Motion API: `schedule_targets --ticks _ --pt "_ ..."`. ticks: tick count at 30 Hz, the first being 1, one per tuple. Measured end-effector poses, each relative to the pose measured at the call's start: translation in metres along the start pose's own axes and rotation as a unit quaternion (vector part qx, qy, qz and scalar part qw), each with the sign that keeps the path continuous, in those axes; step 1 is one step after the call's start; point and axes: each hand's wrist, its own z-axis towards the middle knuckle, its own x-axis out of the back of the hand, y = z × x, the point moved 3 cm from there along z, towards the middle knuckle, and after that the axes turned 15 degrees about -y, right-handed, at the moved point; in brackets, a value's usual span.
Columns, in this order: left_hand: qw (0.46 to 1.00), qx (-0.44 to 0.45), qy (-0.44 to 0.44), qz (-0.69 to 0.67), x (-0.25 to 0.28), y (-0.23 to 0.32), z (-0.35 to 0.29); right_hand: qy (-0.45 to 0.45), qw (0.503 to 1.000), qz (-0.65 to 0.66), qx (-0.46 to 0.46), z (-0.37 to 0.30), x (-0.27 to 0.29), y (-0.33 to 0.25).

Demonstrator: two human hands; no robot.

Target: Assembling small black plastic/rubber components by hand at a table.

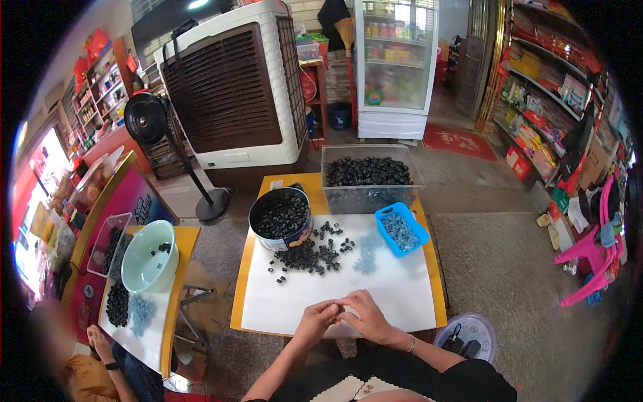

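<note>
My left hand and my right hand meet over the near edge of a white-topped table. Their fingertips are pinched together, and whatever lies between them is too small to make out. Beyond them spreads a loose pile of small black ring-like parts. To its right lies a scatter of tiny pale-blue translucent pieces. A round tin full of the black parts stands behind the pile. At the right, a bright blue basket holds more of the pale-blue pieces.
A clear plastic bin of black parts stands at the far edge. On the left, another person's hands are at a second table with a pale green bowl. A lilac tub sits on the floor at right, a pink chair beyond.
</note>
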Motion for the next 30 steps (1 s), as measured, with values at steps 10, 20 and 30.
schedule_targets --ticks 10,20,30 --pt "0.999 0.005 0.042 0.02 -0.009 -0.012 -0.009 -0.006 0.999 0.03 -0.044 -0.008 -0.014 -0.005" --pt "0.997 -0.03 -0.061 -0.024 -0.008 -0.004 -0.002 0.031 0.998 -0.052 0.012 0.007 0.013 -0.004" --pt "0.998 0.008 0.057 0.002 0.02 -0.009 0.016 0.227 0.932 -0.284 0.002 0.185 0.196 0.088"
